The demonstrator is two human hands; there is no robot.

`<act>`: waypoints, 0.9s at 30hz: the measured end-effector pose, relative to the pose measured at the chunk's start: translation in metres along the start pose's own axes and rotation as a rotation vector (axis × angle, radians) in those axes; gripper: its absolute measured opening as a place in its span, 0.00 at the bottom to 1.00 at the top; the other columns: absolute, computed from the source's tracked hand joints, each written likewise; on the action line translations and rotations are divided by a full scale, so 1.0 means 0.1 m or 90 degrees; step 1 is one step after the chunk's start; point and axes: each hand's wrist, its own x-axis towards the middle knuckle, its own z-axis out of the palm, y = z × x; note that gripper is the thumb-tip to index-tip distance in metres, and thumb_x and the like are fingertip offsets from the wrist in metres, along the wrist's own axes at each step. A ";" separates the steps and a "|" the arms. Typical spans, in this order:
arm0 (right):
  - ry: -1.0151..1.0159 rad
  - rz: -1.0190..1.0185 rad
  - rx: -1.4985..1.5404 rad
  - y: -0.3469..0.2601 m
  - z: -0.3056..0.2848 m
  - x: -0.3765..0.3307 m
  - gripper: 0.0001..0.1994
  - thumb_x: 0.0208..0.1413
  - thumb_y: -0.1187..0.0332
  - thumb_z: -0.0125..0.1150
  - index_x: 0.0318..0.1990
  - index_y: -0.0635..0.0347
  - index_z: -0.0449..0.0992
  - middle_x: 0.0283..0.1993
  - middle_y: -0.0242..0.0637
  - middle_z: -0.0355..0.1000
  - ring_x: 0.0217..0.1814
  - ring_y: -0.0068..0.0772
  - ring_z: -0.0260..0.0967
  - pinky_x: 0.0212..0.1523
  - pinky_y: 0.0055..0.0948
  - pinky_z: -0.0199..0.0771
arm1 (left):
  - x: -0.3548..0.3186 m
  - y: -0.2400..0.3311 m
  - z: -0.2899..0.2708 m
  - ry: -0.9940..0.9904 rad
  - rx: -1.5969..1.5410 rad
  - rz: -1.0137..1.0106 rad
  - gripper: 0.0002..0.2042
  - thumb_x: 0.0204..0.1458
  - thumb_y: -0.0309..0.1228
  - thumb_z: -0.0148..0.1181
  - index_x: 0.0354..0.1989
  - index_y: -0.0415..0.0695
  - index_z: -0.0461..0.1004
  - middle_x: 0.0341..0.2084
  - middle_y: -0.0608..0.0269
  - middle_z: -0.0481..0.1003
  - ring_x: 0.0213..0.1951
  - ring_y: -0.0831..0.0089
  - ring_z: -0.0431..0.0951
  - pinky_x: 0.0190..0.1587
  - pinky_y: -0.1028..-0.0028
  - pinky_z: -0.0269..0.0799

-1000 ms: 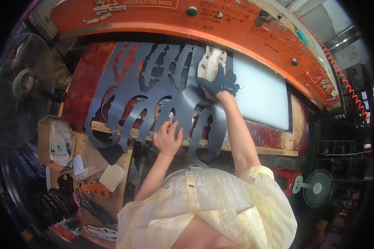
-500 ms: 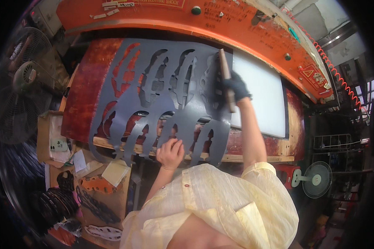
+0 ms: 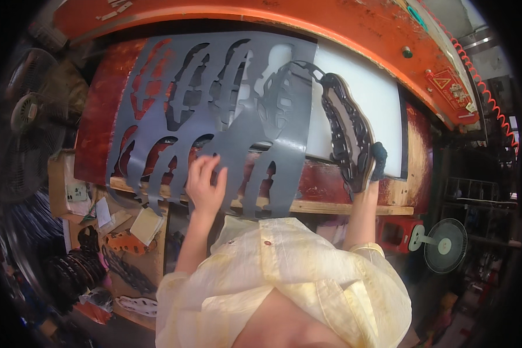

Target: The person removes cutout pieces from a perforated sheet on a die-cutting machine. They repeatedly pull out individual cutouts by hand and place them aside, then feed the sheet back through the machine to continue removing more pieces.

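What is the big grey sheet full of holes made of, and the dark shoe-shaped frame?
The grey sheet with sole-shaped cut-outs looks like thin rubber or foam, matt: its strips hang limp over the table edge. The dark sole-shaped frame, held by the gloved right hand, looks like rigid metal, glossy at its edges, though that is uncertain.

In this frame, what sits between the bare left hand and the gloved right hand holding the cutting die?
In the head view, the grey cut-out sheet spans most of the stretch from the left hand toward the right hand and its dark cutting die, with the red bench edge showing below.
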 end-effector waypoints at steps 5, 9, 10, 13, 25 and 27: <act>0.060 -0.043 0.055 -0.07 -0.31 0.05 0.36 0.46 0.53 0.55 0.62 0.63 0.60 0.54 0.43 0.66 0.47 0.38 0.68 0.39 0.38 0.75 | 1.26 0.36 0.65 0.031 0.026 0.096 0.22 0.45 0.42 0.65 0.48 0.45 0.73 0.46 0.59 0.72 0.45 0.62 0.74 0.46 0.65 0.69; 0.091 -0.080 0.010 -0.25 -0.34 0.02 0.33 0.45 0.59 0.54 0.61 0.65 0.61 0.47 0.41 0.68 0.41 0.33 0.68 0.37 0.32 0.74 | 1.78 0.47 1.34 -0.445 0.212 -0.003 0.26 0.52 0.53 0.53 0.52 0.48 0.72 0.36 0.64 0.77 0.35 0.69 0.77 0.39 0.70 0.70; 0.104 -0.091 -0.023 -0.31 -0.34 0.02 0.33 0.45 0.60 0.53 0.61 0.66 0.62 0.46 0.41 0.68 0.40 0.32 0.68 0.36 0.31 0.73 | 1.78 0.49 1.44 -0.477 0.167 -0.050 0.26 0.52 0.54 0.52 0.52 0.47 0.72 0.34 0.64 0.77 0.34 0.69 0.77 0.38 0.70 0.71; 0.155 -0.130 -0.157 -0.49 -0.41 0.09 0.31 0.45 0.65 0.52 0.60 0.68 0.63 0.41 0.40 0.70 0.36 0.29 0.68 0.35 0.27 0.73 | 1.67 0.59 1.58 -0.525 -0.031 -0.159 0.28 0.53 0.54 0.50 0.52 0.44 0.72 0.31 0.63 0.77 0.32 0.69 0.77 0.36 0.70 0.70; 0.251 -0.122 -0.349 -0.70 -1.49 0.21 0.24 0.46 0.71 0.52 0.54 0.67 0.67 0.41 0.40 0.70 0.38 0.32 0.71 0.37 0.30 0.74 | 0.86 0.99 1.68 -0.180 0.182 0.228 0.49 0.31 0.49 0.72 0.63 0.41 0.55 0.60 0.42 0.56 0.55 0.49 0.64 0.50 0.58 0.66; 0.164 -0.127 -0.079 -0.75 -1.53 0.13 0.25 0.46 0.64 0.56 0.54 0.63 0.68 0.47 0.44 0.70 0.46 0.36 0.71 0.47 0.33 0.74 | 0.80 1.03 1.87 -0.261 0.172 0.208 0.47 0.32 0.43 0.73 0.63 0.40 0.56 0.62 0.42 0.52 0.59 0.46 0.58 0.51 0.55 0.64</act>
